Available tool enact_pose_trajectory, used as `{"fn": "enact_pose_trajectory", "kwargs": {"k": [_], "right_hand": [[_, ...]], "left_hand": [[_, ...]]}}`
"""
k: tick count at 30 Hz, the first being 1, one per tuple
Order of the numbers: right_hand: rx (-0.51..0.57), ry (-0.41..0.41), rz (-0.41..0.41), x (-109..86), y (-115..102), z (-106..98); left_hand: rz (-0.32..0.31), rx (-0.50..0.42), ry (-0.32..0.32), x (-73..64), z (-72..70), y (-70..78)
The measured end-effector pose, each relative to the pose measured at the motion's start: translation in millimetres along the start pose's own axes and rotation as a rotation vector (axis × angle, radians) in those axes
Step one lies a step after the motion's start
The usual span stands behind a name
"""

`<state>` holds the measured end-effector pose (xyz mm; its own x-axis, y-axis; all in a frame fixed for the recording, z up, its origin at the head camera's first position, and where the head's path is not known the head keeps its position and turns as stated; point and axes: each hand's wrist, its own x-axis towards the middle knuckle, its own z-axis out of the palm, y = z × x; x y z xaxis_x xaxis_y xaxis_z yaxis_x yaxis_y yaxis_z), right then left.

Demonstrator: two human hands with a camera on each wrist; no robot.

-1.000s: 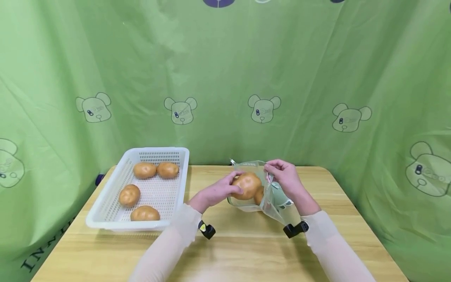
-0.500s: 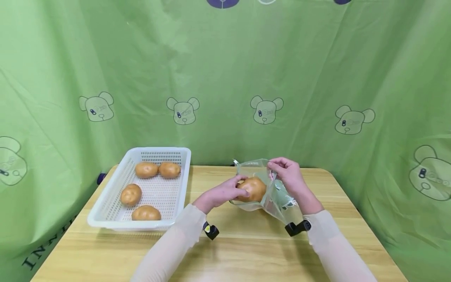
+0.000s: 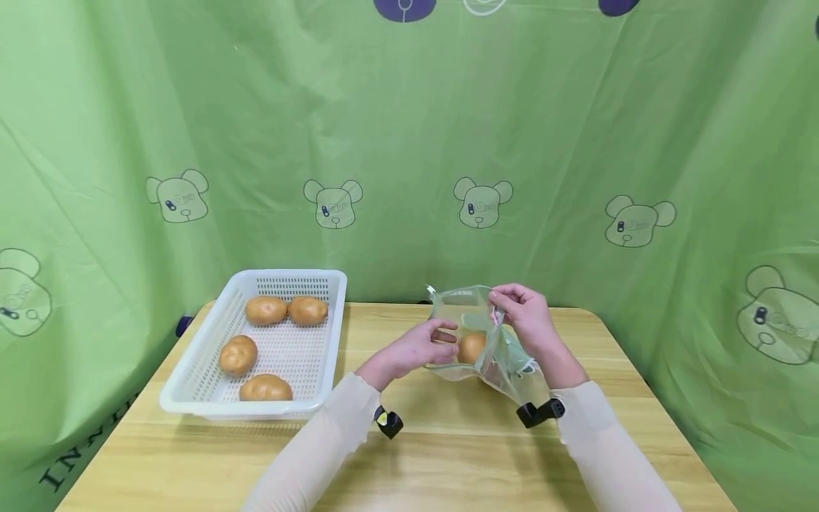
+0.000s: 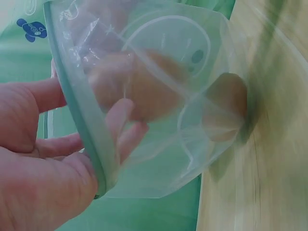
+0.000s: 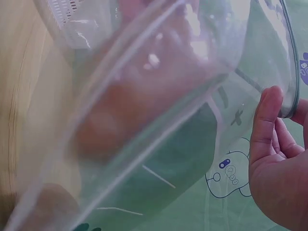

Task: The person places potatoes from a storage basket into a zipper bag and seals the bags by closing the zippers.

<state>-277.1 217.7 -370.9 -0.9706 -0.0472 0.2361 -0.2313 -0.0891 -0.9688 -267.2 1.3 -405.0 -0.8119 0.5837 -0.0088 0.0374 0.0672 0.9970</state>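
A clear zip bag [image 3: 461,302] with a green edge stands with its mouth apart on the right half of the table. My right hand [image 3: 526,316] pinches the bag's upper right edge. The fingers of my left hand [image 3: 419,348] reach into the mouth, loosely bent and holding nothing. Just beyond them, inside the bag, is a potato [image 3: 471,347]. The left wrist view shows a blurred upper potato [image 4: 149,86] clear of the fingertips and a second potato [image 4: 226,106] lower down, both seen through the plastic.
A white perforated basket [image 3: 339,334] stands on the left of the wooden table [image 3: 448,455]. Several potatoes lie in it, one of them a potato [image 3: 238,355] near its left side. A green curtain [image 3: 409,128] hangs behind the table.
My left hand has moved right with a potato into the bag and let go of it. The potato has gone deeper in. My right hand keeps its pinch on the bag's edge.
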Motion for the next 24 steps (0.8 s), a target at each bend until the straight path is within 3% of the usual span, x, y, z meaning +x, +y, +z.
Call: {"fn": "enact_pose_trajectory", "kwargs": {"k": [6, 12, 17, 24], "right_hand": [[0.008, 0.003, -0.022, 3.4, -0.4, -1.2], [0.021, 0.013, -0.006, 3.9, -2.1, -2.1], [0.032, 0.013, 0.006, 1.0, -1.3, -3.2], [0.051, 0.002, -0.003, -2.8, -0.7, -5.1]], "left_hand": [[0.028, -0.017, 0.013, -0.6, -2.1, 5.9], [0.076, 0.043, -0.054, -10.8, -10.0, 12.7], [0.143, 0.110, -0.070, -32.1, -21.0, 15.8], [0.217, 0.233, 0.020, -70.6, -42.3, 12.5]]}}
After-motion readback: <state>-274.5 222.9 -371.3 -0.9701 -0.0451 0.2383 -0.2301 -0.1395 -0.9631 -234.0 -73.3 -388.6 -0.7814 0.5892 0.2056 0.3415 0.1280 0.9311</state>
